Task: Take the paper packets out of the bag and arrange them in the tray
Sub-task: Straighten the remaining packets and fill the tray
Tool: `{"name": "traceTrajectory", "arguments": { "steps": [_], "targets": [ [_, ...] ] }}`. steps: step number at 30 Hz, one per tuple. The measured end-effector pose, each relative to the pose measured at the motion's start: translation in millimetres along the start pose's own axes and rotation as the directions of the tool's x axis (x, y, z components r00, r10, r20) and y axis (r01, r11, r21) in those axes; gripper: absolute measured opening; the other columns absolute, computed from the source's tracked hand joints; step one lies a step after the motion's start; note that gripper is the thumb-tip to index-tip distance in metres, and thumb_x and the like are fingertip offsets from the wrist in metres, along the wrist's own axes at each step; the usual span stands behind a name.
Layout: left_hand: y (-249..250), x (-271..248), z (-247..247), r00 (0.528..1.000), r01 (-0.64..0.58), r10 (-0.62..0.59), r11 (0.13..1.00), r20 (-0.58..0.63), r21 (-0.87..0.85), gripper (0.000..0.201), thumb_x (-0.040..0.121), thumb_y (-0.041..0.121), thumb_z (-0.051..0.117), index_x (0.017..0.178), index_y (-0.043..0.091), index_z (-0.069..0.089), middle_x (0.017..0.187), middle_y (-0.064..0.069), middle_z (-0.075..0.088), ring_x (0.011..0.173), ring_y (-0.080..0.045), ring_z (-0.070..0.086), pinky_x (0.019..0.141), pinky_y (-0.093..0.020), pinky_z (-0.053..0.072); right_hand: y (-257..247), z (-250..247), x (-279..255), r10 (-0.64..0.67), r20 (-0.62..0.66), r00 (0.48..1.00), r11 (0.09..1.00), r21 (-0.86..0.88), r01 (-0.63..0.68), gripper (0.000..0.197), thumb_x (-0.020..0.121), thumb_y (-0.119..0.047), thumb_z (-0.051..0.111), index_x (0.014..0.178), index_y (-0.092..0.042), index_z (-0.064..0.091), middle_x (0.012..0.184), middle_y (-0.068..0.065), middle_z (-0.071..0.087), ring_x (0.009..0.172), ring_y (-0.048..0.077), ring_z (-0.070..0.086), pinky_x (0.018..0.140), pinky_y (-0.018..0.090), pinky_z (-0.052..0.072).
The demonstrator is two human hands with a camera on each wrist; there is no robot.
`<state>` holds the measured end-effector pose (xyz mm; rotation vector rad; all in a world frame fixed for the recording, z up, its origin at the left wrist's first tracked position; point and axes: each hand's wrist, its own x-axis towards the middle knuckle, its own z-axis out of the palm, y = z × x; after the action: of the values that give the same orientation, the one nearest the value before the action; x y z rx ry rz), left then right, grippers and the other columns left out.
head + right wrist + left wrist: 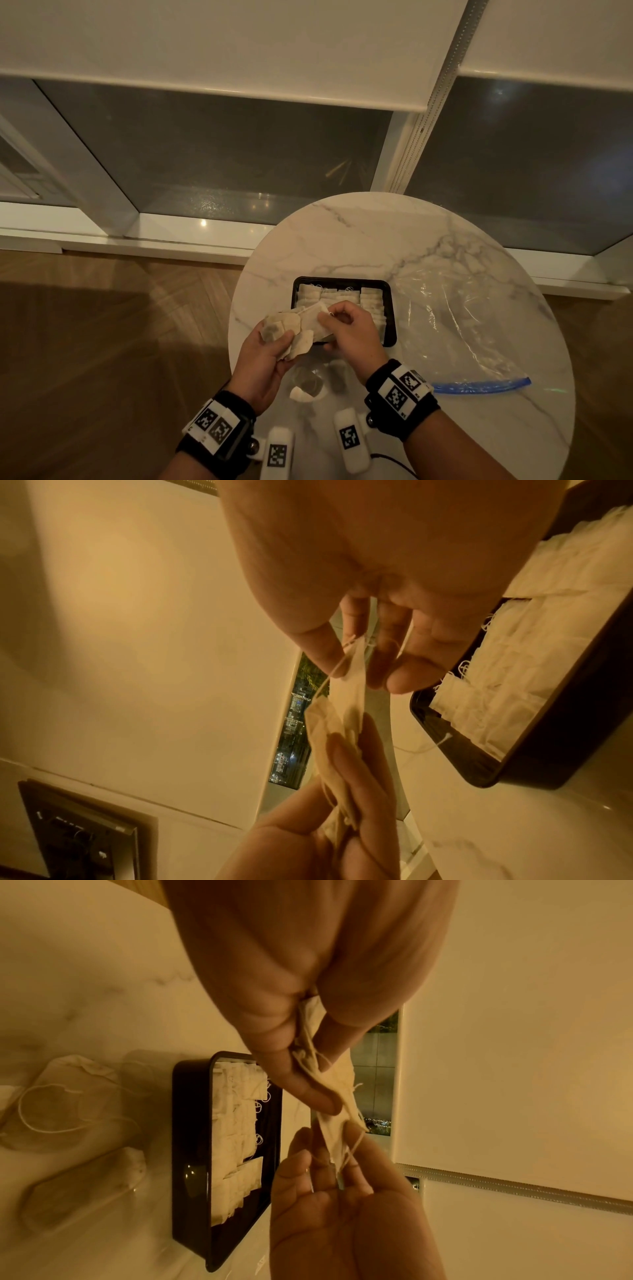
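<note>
A fan of thin, crinkled paper packets (pixel 286 330) is gripped by the left hand (pixel 262 359); one stringed packet (pixel 317 320) is pinched by the right hand (pixel 349 330) – both held over the black rounded-rectangle tray (pixel 390 308), at its 7 o'clock edge. Rows of packets fill it. A clear, glossy bag (pixel 455 329) lies flat at the tray's 3 o'clock on the round marble table (pixel 376 236).

Marble table (pixel 394 240) (round) with tray (pixel 389 337), bag (pixel 455 329), loose packets (pixel 306 387)
</note>
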<state>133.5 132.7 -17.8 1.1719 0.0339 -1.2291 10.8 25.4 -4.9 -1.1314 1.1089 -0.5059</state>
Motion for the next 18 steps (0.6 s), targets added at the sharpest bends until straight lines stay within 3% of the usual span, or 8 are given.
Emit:
{"name": "traceTrajectory", "arguments": {
  "steps": [5,8,11,14,16,18],
  "targets": [
    [0.3,1.5,-3.8,1.0,-0.015,0.015,1.0,-0.003,-0.027,0.031,0.096,-0.004,0.055,0.122,0.01,0.062,0.111,-0.012,0.074,0.095,-0.024,0.074,0.069,-0.033,0.063,-6.8,-15.5,4.2,0.017,-0.01,1.0,1.0,0.001,-0.017,0.005,0.09,-0.011,0.069,0.089,-0.01,0.064,0.088,0.009,0.075,0.078,0.022,0.071,0.067,0.038,0.058],
    [2.0,3.0,-7.1,1.0,-0.014,0.013,0.998,-0.026,-0.059,0.03,0.096,-0.005,0.053,0.117,0.013,0.063,0.11,-0.01,0.074,0.09,-0.02,0.075,0.063,-0.028,0.061,-13.3,-29.4,9.5,-0.02,-0.016,1.0,1.0,-0.014,0.02,0.008,0.091,-0.009,0.067,0.097,-0.009,0.063,0.093,0.007,0.075,0.08,0.017,0.073,0.061,0.029,0.057],
    [3.4,4.7,-11.9,0.999,-0.008,0.004,0.995,-0.039,-0.095,0.029,0.096,-0.006,0.052,0.116,0.013,0.063,0.109,-0.009,0.073,0.087,-0.018,0.075,0.062,-0.027,0.061,-15.2,-45.9,20.7,-0.089,-0.043,0.995,0.989,-0.124,0.084,0.009,0.092,-0.01,0.066,0.1,-0.01,0.063,0.089,0.004,0.075,0.068,0.007,0.07,0.054,0.02,0.051],
    [4.2,7.2,-15.4,0.999,-0.01,0.005,0.994,-0.045,-0.111,0.028,0.097,-0.006,0.052,0.115,0.012,0.063,0.106,-0.01,0.074,0.084,-0.018,0.076,0.062,-0.027,0.061,-8.0,-63.5,42.0,-0.145,-0.076,0.986,0.96,-0.252,0.122,0.009,0.092,-0.012,0.067,0.1,-0.008,0.065,0.088,0.006,0.073,0.068,0.009,0.067,0.051,0.016,0.047],
    [4.8,8.0,-16.6,0.999,-0.011,0.005,0.993,-0.049,-0.117,0.027,0.097,-0.006,0.051,0.112,0.012,0.064,0.1,-0.009,0.076,0.081,-0.018,0.076,0.061,-0.027,0.061,-0.3,-74.4,57.6,-0.161,-0.068,0.985,0.924,-0.36,0.126,0.008,0.09,-0.015,0.069,0.097,-0.013,0.066,0.091,0.006,0.073,0.075,0.018,0.069,0.054,0.019,0.049],
    [4.9,9.2,-17.7,0.999,-0.009,0.003,0.993,-0.047,-0.119,0.027,0.097,-0.006,0.05,0.113,0.012,0.064,0.1,-0.008,0.077,0.082,-0.018,0.076,0.061,-0.027,0.061,7.2,-83.4,70.1,-0.165,-0.047,0.985,0.887,-0.445,0.128,0.006,0.089,-0.018,0.07,0.092,-0.022,0.067,0.088,0.003,0.074,0.078,0.022,0.071,0.063,0.03,0.057]
  ]
}}
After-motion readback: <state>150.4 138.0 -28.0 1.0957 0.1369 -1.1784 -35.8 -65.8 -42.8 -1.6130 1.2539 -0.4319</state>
